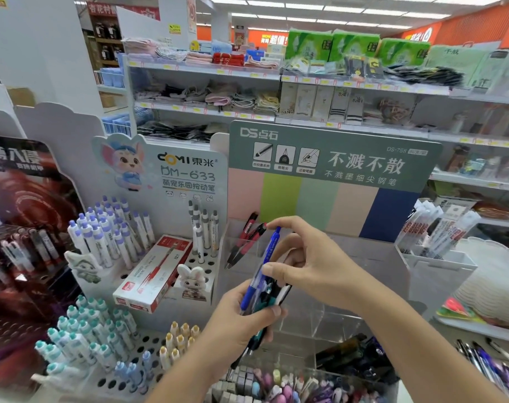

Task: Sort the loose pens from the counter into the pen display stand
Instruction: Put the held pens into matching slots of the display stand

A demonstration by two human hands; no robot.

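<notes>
L hand (238,321) grips a bundle of pens (265,301), fingers curled round it, in front of the clear acrylic pen stand (320,318). R hand (302,267) pinches a blue pen (262,266) w/ thumb + fingertip, pen tilted, lower end in the bundle. Two red pens (246,238) lean in the stand's upper-left compartment. Red-white pen box (154,271) lies on the white holed rack to the left.
</notes>
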